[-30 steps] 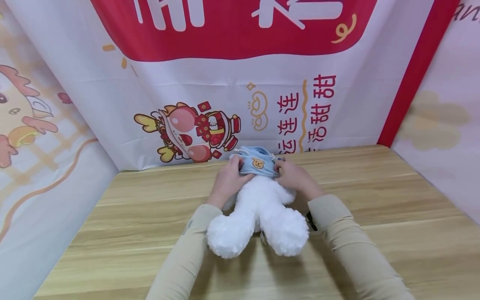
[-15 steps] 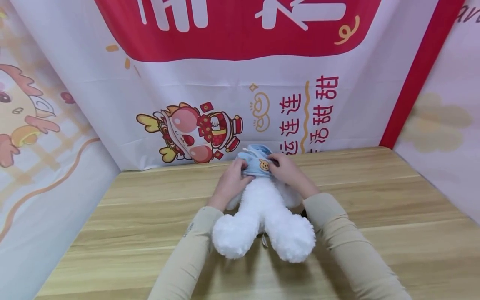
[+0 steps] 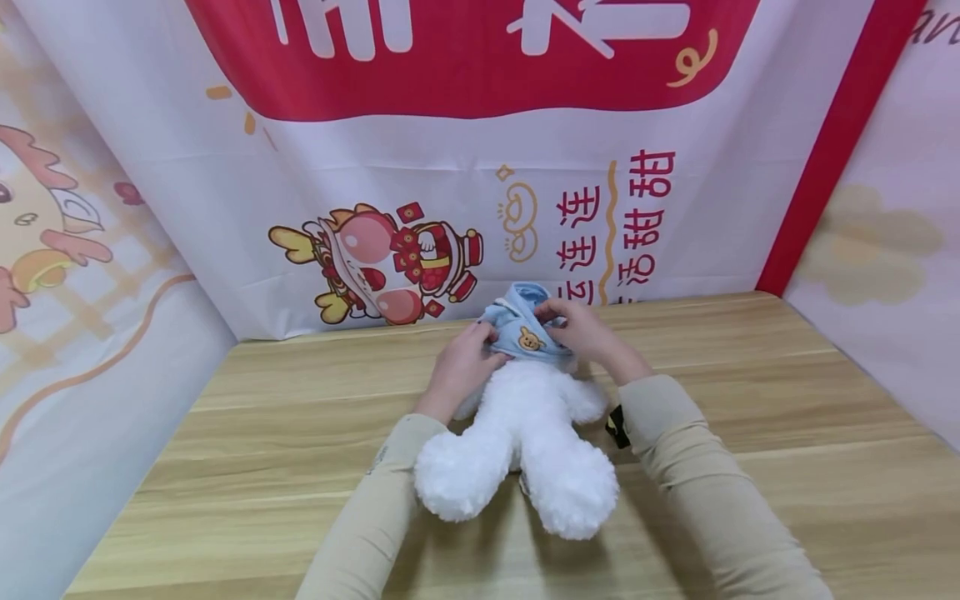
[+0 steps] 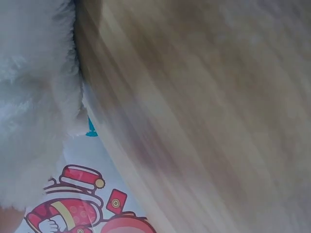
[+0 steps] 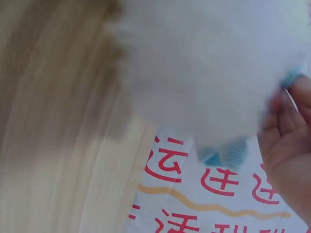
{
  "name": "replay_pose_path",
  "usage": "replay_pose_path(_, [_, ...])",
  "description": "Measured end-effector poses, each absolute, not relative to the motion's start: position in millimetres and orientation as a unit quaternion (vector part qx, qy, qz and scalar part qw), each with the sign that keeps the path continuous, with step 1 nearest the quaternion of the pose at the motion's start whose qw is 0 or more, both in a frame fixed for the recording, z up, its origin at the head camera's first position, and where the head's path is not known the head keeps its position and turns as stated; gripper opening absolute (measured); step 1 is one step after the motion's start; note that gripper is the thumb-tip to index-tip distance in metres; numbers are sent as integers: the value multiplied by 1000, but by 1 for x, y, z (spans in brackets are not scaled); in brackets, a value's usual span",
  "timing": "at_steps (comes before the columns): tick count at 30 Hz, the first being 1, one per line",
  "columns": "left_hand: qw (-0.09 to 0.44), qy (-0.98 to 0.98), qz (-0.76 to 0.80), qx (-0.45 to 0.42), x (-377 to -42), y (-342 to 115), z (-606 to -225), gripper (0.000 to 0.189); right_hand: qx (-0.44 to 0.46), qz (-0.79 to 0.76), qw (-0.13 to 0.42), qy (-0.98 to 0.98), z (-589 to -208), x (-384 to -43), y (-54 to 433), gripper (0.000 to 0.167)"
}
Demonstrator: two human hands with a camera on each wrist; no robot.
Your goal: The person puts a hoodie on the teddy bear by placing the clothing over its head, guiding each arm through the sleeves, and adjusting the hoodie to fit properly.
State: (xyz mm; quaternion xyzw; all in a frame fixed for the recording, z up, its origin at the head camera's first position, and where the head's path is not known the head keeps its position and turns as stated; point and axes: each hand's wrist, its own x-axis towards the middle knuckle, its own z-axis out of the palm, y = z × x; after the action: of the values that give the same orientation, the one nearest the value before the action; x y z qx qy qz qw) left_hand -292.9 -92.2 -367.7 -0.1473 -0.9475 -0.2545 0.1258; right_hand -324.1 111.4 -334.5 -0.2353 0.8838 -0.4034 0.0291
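Note:
A white fluffy plush toy lies on the wooden table in the head view, its feet toward me. Over its far end is a small light-blue garment with a tan bear patch, and the toy's head is hidden. My left hand grips the garment's left edge. On the other side, my right hand pinches the fabric at the upper right, near the raised opening. The right wrist view shows this right hand with its fingertips on a bit of blue cloth. White plush fills the left wrist view's left side.
The wooden table ends against a white printed cloth backdrop with red lettering, just behind the garment. Printed side panels flank it. A small black object shows at the right sleeve cuff.
My right hand has moved from the garment's lower right edge up to its upper part. The cloth there is pulled higher and folded, and the bear patch has shifted right. My left hand keeps its grip.

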Motion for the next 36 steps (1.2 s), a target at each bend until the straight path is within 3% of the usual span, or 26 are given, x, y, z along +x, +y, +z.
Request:
replay_pose_path(11, [121,-945,-225,-202,-291,-82,-362,20,-257,-298,108,913,-321,-324,123,49])
replay_pose_path(13, [128,-943,-219,-217,-292,-82,-361,18,-260,-287,95,917,-321,-324,122,51])
replay_pose_path(17, [130,-941,-200,-240,-293,-85,-359,13,-262,-269,48,926,-324,-321,116,23])
replay_pose_path(18, [127,-943,-191,-243,-294,-86,-358,12,-261,-267,33,927,-326,-321,115,22])
replay_pose_path(20, [116,-949,-171,-240,-295,-88,-358,9,-242,-275,19,930,-329,-318,113,23])
replay_pose_path(24, [88,-960,-140,-225,-297,-96,-363,10,-187,-332,18,924,-335,-317,111,50])
replay_pose_path(31, [70,-968,-116,-212,-297,-110,-373,16,-173,-351,-34,920,-338,-320,109,39])
replay_pose_path(36, [43,-969,-117,-214,-291,-110,-371,19,-186,-333,-30,924,-339,-316,105,39])
